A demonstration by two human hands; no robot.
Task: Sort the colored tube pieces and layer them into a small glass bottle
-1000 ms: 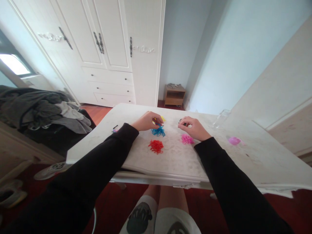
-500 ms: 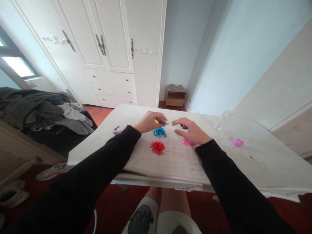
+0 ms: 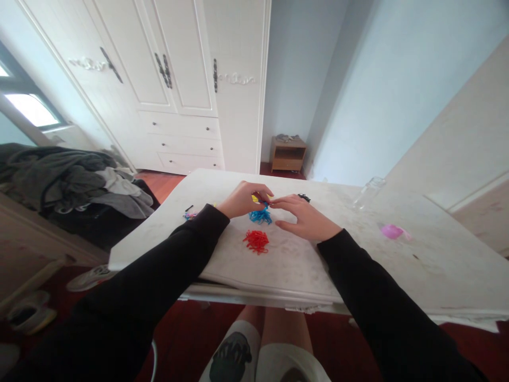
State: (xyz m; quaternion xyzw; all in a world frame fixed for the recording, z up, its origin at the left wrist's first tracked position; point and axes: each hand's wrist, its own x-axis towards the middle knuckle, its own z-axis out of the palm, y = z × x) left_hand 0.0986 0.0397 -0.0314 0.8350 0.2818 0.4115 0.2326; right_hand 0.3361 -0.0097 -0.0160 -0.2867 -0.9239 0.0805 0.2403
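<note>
A head-worn camera looks forward and down; the hands (image 3: 308, 218) and table (image 3: 294, 270) near, wardrobe (image 3: 238, 42) farther off.

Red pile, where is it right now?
In the head view, the red pile lies on the white table near the middle, just on the person's side of the blue pile, between the left sleeve and right sleeve.

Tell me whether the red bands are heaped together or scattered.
Heaped together: the red bands sit in one loose clump on the white table, apart from the blue bands.
</note>
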